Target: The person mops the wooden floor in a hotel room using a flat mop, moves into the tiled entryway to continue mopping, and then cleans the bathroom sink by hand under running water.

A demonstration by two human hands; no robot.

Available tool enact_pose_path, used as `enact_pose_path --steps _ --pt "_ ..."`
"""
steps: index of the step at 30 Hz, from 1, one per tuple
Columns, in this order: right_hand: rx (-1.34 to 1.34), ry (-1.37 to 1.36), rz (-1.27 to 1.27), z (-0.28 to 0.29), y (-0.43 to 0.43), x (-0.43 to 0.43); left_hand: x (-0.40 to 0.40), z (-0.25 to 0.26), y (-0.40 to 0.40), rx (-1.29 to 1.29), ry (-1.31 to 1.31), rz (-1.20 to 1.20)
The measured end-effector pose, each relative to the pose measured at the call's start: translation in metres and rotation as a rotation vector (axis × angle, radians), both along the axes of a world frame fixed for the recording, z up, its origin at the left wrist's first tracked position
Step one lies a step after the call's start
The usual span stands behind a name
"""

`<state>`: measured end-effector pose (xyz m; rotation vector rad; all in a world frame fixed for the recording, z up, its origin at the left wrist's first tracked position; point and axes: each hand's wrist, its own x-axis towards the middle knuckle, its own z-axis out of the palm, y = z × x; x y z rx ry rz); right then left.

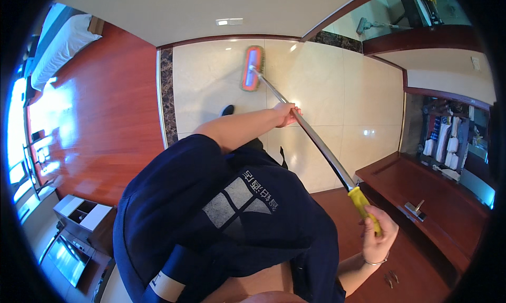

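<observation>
A flat mop's steel pole (324,149) slants across the view in both my hands. My left hand (287,114) wraps around the middle of the pole. At the pole's upper end, my right hand (379,230) grips the yellow handle (361,204). The mop head (253,68), a blue-purple plate with an orange and green fringed pad, rests on the cream tile floor (304,77). It lies a little away from the wall's dark skirting and looks slightly blurred. One dark shoe (227,110) shows below my left arm.
A dark marble threshold (167,93) borders the red wooden floor (114,105) at left. A bed (65,46) stands beyond it. At right are a wooden door (419,192) with a lever handle, and a wardrobe (446,137) with hanging clothes. A glass doorway (379,18) is upper right.
</observation>
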<state>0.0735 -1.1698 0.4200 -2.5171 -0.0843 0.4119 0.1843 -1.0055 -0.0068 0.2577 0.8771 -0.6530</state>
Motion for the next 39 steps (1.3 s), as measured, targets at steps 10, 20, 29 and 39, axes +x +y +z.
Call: enact_pose_path --steps 10,20,29,39 --pt "0.361 0.203 0.306 -0.152 -0.009 0.146 0.002 -0.061 0.141 0.51 -0.086 0.003" --pt "0.368 0.309 0.314 -0.225 -0.032 0.264 0.101 -0.073 0.099 0.419 0.133 0.126" --pt "0.37 0.428 -0.281 -0.118 -0.273 0.251 0.168 -0.045 -0.167 -0.03 -0.165 -0.388" --pt "-0.139 0.056 0.128 -0.026 -0.398 0.272 0.273 -0.02 -0.41 0.122 -0.203 -0.243"
